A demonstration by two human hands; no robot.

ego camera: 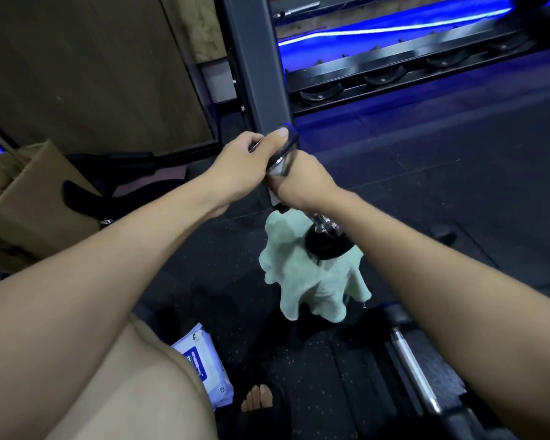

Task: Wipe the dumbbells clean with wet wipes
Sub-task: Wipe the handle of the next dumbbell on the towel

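Above the dark floor (426,173), both hands, left (238,166) and right (302,182), gripped the black-ended chrome dumbbell (326,239); wiping with the pale green cloth (302,281) seemed unfinished.

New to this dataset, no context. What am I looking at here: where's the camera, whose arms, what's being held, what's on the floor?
There is no machine here. One wide-angle camera sits on a person's head and looks forward and down, so the two bare arms are the wearer's own.

The left hand and the right hand both grip a small dumbbell, held tilted in the air. Its chrome bar runs between the hands, and one black end shows below the right hand. A pale green cloth hangs from the right hand, draped around that black end.

On the dark floor lie a pack of wet wipes by the person's leg and a larger dumbbell at lower right. An empty dumbbell rack stands behind.
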